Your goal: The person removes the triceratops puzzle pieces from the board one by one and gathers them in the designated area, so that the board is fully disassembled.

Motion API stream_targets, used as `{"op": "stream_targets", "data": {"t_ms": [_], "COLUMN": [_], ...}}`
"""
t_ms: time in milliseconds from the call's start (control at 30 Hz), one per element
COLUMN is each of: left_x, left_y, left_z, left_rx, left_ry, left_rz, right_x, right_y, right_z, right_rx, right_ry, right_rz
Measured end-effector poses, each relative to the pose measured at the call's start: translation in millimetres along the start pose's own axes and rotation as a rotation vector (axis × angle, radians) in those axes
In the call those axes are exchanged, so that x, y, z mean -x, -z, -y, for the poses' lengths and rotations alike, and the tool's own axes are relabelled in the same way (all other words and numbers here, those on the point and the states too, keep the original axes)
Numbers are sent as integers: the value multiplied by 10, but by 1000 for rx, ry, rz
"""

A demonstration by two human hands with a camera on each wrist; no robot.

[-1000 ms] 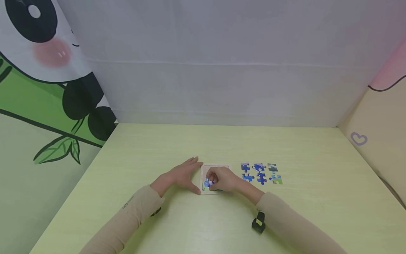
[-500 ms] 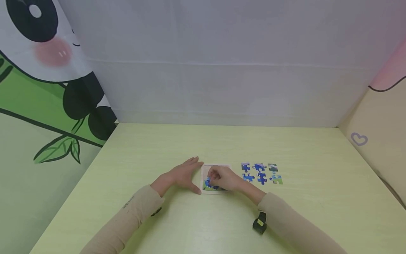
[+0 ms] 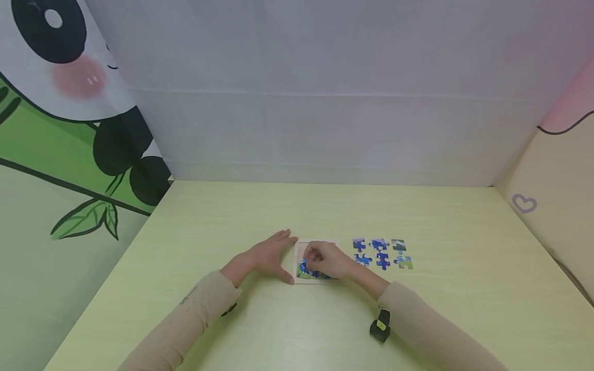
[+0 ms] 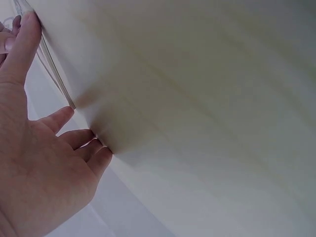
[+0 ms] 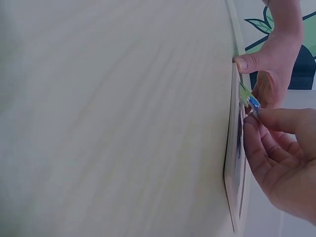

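A small jigsaw puzzle tray (image 3: pixel 306 281) with a pale frame lies on the table in the head view. My left hand (image 3: pixel 269 256) is spread along its left side, with thumb and index finger touching the frame; the left wrist view shows these fingers fairly straight. Over the tray, my right hand (image 3: pixel 330 260) has its fingers curled. In the right wrist view its thumb and finger pinch a green and blue puzzle piece (image 5: pixel 253 102), tilted up from the tray. Green and blue picture parts show at the tray's lower edge; the right hand hides much of the inside.
Several loose puzzle pieces lie right of the tray in two rows, among them a blue piece (image 3: pixel 382 260) and a green one (image 3: pixel 405 263). A pale wall (image 3: pixel 334 139) rises behind the table (image 3: pixel 260 206).
My right hand has shifted slightly right. The piece under its fingers, raised and pale before, now looks lower, and more green and blue shows along the tray's lower edge. The left hand stays put.
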State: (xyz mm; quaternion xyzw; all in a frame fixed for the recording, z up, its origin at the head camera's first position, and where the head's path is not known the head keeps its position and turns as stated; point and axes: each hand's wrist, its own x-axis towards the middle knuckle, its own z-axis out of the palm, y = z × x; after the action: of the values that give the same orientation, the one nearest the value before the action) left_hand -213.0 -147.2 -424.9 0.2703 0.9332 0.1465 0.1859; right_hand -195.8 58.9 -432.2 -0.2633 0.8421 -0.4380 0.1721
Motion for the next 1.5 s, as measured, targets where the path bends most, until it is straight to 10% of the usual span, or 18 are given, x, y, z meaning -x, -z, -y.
{"op": "stream_targets", "data": {"t_ms": [1500], "left_x": [-123], "left_y": [15], "left_z": [-20], "left_rx": [-9], "left_ry": [8], "left_rz": [-17], "right_x": [774], "right_y": [872], "right_z": [-680], "right_rx": [104], "right_ry": [-69], "right_rz": [-17]}}
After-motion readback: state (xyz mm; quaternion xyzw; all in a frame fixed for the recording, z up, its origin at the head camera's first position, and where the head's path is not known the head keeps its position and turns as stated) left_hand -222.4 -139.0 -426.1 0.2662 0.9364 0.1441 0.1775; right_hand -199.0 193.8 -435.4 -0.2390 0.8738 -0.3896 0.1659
